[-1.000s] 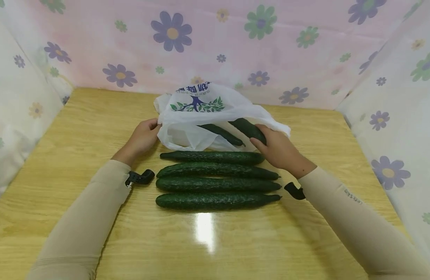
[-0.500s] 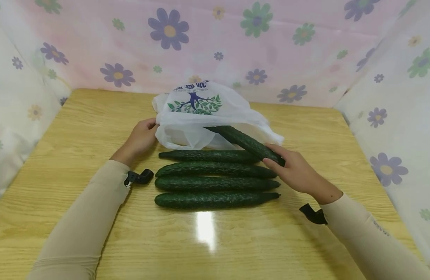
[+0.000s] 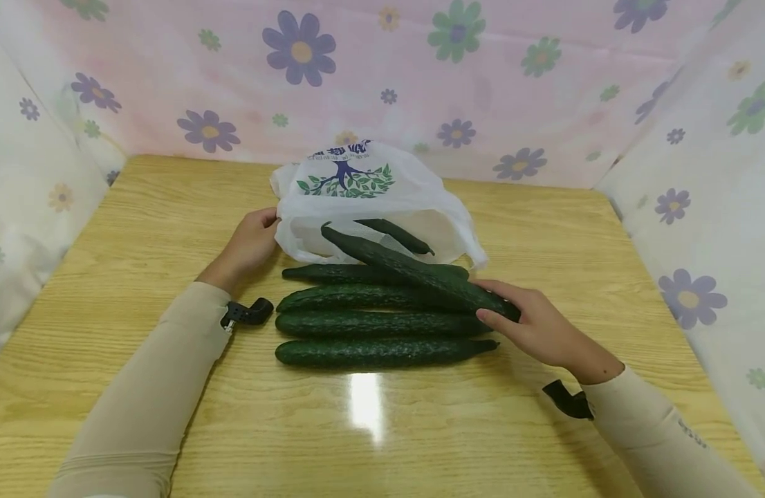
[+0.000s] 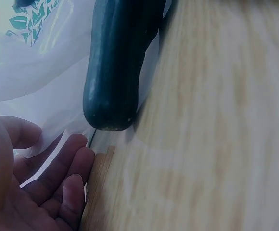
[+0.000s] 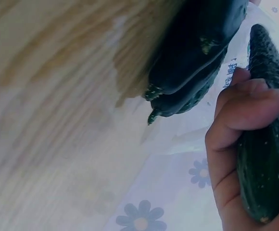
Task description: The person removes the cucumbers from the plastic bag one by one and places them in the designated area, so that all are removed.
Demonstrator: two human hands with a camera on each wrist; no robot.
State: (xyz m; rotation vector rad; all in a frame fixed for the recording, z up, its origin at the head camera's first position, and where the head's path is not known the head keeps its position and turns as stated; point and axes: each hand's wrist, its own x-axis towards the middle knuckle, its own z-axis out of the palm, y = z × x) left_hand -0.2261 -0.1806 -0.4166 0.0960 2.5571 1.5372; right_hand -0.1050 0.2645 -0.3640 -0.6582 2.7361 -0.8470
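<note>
My right hand (image 3: 538,321) grips a long dark green cucumber (image 3: 413,271) near its right end, fingers and thumb curled round it in the right wrist view. This cucumber slants over the row, its thin far tip in front of the bag's mouth. At the bag's left edge, my left hand (image 3: 248,242) pinches the white plastic bag (image 3: 413,180) between thumb and fingers, holding the mouth open. Another cucumber (image 3: 404,236) shows inside the bag. Several cucumbers lie side by side in front of it, the nearest cucumber (image 3: 382,353) toward me.
All of this is on a wood-grain table (image 3: 283,429). A flowered cloth (image 3: 382,69) stands behind the table and along both sides. A black bracket (image 3: 252,312) sticks out from the left wrist and another black bracket (image 3: 569,400) from the right.
My right hand has drawn the cucumber out of the bag, moving toward me and to the right. The bag's right edge has sagged leftward. The left hand stays at the bag's edge.
</note>
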